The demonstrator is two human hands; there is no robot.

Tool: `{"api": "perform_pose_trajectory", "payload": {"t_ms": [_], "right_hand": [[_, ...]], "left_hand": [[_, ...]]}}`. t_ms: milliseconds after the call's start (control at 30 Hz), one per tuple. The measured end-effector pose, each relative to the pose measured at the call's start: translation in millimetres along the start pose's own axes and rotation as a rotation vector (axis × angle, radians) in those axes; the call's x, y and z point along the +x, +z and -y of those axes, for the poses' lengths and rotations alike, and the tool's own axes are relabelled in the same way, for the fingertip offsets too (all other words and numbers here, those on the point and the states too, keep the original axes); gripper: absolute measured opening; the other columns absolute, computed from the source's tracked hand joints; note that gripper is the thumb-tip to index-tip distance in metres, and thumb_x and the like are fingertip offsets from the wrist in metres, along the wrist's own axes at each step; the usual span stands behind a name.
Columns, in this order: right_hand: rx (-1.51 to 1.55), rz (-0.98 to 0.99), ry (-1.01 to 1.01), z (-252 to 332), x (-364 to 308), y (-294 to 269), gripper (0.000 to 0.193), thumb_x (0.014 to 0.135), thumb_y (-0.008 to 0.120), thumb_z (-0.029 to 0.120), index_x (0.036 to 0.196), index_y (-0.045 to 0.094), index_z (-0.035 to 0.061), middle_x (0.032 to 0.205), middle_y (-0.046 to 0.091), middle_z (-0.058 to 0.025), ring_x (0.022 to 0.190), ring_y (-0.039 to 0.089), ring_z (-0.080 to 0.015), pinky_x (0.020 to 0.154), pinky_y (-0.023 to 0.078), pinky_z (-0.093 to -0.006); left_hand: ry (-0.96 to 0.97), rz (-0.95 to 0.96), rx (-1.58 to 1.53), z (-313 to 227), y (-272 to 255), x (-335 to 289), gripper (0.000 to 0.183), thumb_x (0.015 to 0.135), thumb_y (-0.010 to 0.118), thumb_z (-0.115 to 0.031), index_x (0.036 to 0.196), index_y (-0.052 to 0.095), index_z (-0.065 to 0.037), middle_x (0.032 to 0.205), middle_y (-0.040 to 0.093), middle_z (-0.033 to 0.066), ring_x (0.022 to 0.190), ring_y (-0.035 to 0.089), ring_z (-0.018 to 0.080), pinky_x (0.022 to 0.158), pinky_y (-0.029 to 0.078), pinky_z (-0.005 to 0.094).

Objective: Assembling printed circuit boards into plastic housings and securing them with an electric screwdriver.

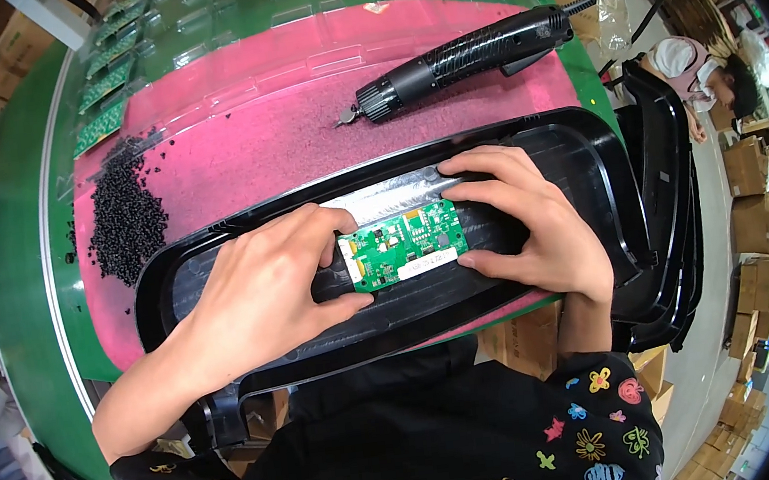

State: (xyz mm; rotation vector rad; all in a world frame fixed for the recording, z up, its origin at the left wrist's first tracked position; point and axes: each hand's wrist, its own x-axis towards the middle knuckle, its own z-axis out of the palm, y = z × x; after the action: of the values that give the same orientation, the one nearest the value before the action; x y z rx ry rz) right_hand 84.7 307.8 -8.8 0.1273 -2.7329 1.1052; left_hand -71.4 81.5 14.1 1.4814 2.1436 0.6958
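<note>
A green circuit board (408, 240) with a white label along its near edge lies within a black plastic shell (574, 152). My left hand (265, 272) grips its left end, fingertips at the upper corner and thumb at the lower one. At the other end, my right hand (540, 232) has its thumb on the lower right corner and its fingers curled at the upper right. Just beyond the board runs a shiny silvery strip (385, 200). The board covers whatever is directly under it.
Beyond the shell, a black electric screwdriver (469, 62) lies on the pink mat (248, 127), its cable running right. Small black screws (125, 213) are heaped at left, near more green boards (101, 128). Black shells (666, 170) stack at right; another person (693, 72) is farther off.
</note>
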Motion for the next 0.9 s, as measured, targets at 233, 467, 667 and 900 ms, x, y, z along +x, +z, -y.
{"api": "perform_pose_trajectory", "payload": {"t_ms": [233,467,667,900], "right_hand": [[-0.024,-0.003,0.001,1.2,-0.4,-0.1,0.053,0.063,0.078,0.006,0.112,0.059,0.0029,0.126,0.052,-0.0125,0.118,0.046,-0.0339,0.101,0.039,-0.0409],[-0.051,0.023,-0.009,3.0,1.2,-2.2,0.057,0.062,0.078,0.008,0.115,0.057,0.0041,0.127,0.052,-0.0125,0.12,0.045,-0.0339,0.103,0.037,-0.0412],[-0.219,-0.225,0.09,39.5,-9.4,-28.2,0.064,0.064,0.077,0.007,0.123,0.053,0.0062,0.118,0.054,-0.011,0.106,0.049,-0.0294,0.094,0.038,-0.0356],[-0.574,-0.343,0.273,-23.6,16.5,-101.3,0.049,0.085,0.059,0.014,0.134,0.048,0.0166,0.113,0.055,-0.013,0.109,0.05,-0.0249,0.097,0.039,-0.0349]], "left_hand": [[0.007,0.003,-0.001,0.6,-0.1,0.6,0.051,0.062,0.082,-0.016,0.105,0.057,-0.004,0.076,0.053,0.0079,0.069,0.058,0.0231,0.062,0.047,0.0341],[0.022,0.011,0.014,-2.4,-5.8,-3.2,0.054,0.064,0.082,-0.016,0.11,0.055,-0.004,0.082,0.053,0.0088,0.072,0.057,0.0254,0.065,0.048,0.0345],[0.065,-0.224,0.128,-11.4,-51.1,-31.0,0.033,0.075,0.073,-0.01,0.104,0.06,0.0,0.085,0.058,0.0127,0.077,0.06,0.0288,0.069,0.049,0.0364],[-0.121,-0.352,0.486,52.8,-93.9,-66.0,0.028,0.071,0.068,0.001,0.098,0.063,0.003,0.09,0.062,0.0166,0.088,0.061,0.036,0.075,0.048,0.0398]]}}
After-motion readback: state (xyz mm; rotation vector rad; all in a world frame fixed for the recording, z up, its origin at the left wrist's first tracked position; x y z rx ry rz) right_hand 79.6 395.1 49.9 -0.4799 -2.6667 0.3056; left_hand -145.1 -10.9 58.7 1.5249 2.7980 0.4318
